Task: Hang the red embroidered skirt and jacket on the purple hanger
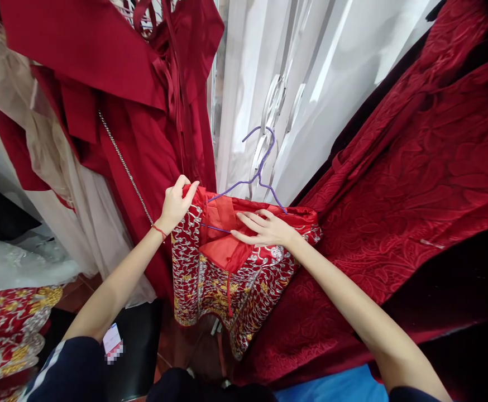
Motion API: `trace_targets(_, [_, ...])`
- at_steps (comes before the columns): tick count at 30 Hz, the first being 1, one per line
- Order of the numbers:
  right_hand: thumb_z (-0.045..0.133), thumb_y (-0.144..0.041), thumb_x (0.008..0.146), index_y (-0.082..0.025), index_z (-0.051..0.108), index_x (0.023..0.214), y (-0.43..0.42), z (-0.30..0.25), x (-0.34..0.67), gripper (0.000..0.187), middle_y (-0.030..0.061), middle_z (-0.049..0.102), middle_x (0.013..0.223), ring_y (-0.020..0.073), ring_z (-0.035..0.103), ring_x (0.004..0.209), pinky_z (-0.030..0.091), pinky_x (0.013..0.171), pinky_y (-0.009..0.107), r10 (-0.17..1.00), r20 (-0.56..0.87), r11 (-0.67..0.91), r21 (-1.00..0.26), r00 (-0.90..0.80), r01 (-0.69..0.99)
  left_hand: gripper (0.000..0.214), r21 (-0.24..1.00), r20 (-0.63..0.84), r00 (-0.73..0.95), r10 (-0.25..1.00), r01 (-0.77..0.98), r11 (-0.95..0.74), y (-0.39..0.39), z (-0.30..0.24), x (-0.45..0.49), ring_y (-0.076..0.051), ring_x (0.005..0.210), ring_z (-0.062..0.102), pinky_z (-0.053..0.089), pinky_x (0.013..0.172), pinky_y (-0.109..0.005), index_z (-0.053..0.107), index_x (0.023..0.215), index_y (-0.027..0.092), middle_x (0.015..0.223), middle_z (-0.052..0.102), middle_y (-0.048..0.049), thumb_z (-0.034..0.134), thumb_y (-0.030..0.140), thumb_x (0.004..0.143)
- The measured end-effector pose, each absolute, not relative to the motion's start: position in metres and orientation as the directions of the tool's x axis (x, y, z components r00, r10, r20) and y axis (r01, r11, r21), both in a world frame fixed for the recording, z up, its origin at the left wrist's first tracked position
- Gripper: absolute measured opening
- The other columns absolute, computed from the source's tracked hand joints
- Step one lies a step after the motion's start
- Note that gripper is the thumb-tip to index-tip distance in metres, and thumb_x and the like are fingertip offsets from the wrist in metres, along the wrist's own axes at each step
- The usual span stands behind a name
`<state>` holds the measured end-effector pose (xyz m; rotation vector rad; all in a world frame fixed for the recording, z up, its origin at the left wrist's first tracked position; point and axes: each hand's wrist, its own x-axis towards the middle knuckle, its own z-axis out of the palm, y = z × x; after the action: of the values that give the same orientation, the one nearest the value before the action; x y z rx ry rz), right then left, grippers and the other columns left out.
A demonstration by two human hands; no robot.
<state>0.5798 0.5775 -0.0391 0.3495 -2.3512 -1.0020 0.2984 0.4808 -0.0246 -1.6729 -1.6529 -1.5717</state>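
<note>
A red embroidered bodice (pixel 187 251) with silver and gold patterns hangs in front of me, its red lining showing at the open top. My left hand (pixel 176 204) pinches the left end of its upper edge. My right hand (pixel 264 229) lies over the opening, fingers stretched out across the lining and close to the hanger's lower bar. The purple wire hanger (pixel 261 170) sits inside the top, and its hook reaches up beside the white rings. A red cord (pixel 229 293) dangles down the bodice front.
White ring-shaped hangers (pixel 271 103) hang before a white curtain (pixel 331 84). Plain red dresses (pixel 130 123) crowd the left, and a patterned red velvet garment (pixel 415 195) fills the right. Below left, a phone (pixel 113 339) lies on a black seat (pixel 137 352) beside another embroidered red garment (pixel 9 335).
</note>
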Motion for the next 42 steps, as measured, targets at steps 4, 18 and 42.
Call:
trace_targets(4, [0.046,-0.007,0.095,-0.026,0.057,0.127,0.558,-0.035,0.555,0.038,0.0078,0.07,0.114,0.0159,0.063,0.101,0.044,0.084,0.032,-0.394,0.398,0.715,0.699,-0.828,-0.005,0.028,0.455,0.823,-0.266,0.502,0.838,-0.302,0.48,-0.028,0.301,-0.009,0.052,0.038,0.034,0.058,-0.024,0.041,0.075,0.022,0.061,0.04,0.0066,0.053,0.041,0.093])
trace_targets(18, [0.048,-0.027,0.099,-0.022,0.066,0.118,0.549,-0.02,0.519,0.027,0.0048,0.075,0.085,0.0151,0.061,0.064,0.036,0.062,0.027,0.117,0.618,0.879,0.301,-0.778,0.371,0.029,0.186,0.708,0.202,0.676,0.871,-0.455,0.439,-0.009,0.299,-0.017,0.096,0.064,0.051,0.086,-0.029,0.062,0.119,0.024,0.118,0.062,-0.0072,0.055,0.032,0.092])
trace_targets(42, [0.05,-0.011,0.095,-0.021,0.064,0.1,0.558,-0.023,0.53,0.018,0.0063,0.071,0.098,0.0164,0.06,0.087,0.042,0.074,0.03,-0.323,0.703,0.701,0.628,-0.634,0.339,0.02,0.179,0.829,0.035,0.558,0.929,-0.325,0.457,-0.011,0.314,-0.017,0.076,0.06,0.043,0.079,-0.032,0.059,0.088,0.02,0.085,0.069,-0.0029,0.043,0.029,0.097])
